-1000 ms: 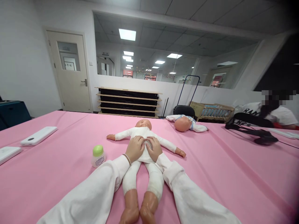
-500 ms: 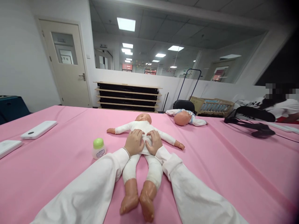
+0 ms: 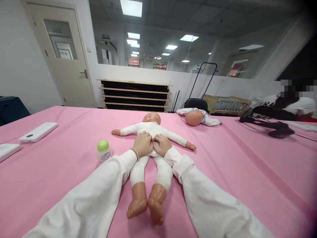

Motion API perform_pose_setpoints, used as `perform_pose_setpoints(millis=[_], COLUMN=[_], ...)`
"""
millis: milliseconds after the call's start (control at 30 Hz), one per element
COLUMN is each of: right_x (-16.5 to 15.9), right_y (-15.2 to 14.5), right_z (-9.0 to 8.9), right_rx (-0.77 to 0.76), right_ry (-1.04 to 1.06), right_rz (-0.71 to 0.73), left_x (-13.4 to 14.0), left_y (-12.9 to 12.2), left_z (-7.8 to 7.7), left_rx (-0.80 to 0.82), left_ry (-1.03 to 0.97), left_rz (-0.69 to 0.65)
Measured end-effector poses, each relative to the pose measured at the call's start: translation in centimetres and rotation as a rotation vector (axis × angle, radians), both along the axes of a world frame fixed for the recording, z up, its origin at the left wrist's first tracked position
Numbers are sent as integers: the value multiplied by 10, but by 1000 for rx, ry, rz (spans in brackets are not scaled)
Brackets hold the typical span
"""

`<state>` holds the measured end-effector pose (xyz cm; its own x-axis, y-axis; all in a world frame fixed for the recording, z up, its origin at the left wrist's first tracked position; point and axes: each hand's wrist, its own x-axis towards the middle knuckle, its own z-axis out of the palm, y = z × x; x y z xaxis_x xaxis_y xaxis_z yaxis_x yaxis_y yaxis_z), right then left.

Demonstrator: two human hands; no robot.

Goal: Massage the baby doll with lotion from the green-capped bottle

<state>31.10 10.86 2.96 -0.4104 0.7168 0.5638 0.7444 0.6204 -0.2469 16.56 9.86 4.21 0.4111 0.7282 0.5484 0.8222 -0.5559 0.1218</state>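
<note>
A baby doll (image 3: 148, 126) with a white cloth body and bare brown feet lies on its back on the pink-covered table (image 3: 235, 172), its feet toward me and arms spread. My left hand (image 3: 143, 144), with a beaded bracelet at the wrist, bears on the left of its belly, fingers curled in. On the other side of the belly my right hand (image 3: 162, 144) is bent the same way, its fingers close to the left ones. Both hands' fingertips are hidden against the white cloth. A small jar with a green lid (image 3: 103, 151) stands left of the doll.
A second doll (image 3: 195, 117) in white clothes lies at the table's far edge. White flat devices (image 3: 38, 132) lie at the left, black straps (image 3: 267, 122) at the right. Beyond are a black chair (image 3: 196, 103), stacked boards (image 3: 135, 96) and a seated person (image 3: 292, 102).
My fingers have curled in more and both hands have drawn closer together on the doll's belly. The whole view has shifted slightly, with the table higher in the picture.
</note>
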Motion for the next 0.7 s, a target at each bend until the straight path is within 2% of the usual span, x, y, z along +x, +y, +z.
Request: perform_pose_setpoints(millis=[167,333,400,467,600,700], right_x=[-2,-1,0,1,-2,-6], right_y=[0,0,1,3,5,4], right_z=[-1,-8,-11,-12,-5,0], right_rx=[-14,220,251,194,-20,-102], right_ry=[9,195,257,215,27,-30], right_rz=[-21,-99,-160,-201,-224,-235], left_x=[1,-2,-2,-1,-1,0], left_y=[-1,-2,-1,0,4,5], left_z=[-2,-6,-8,-9,-6,-3], left_rx=[23,156,188,164,27,-23], left_ry=[29,-100,-170,-180,-94,-52], left_rz=[25,4,2,9,49,73])
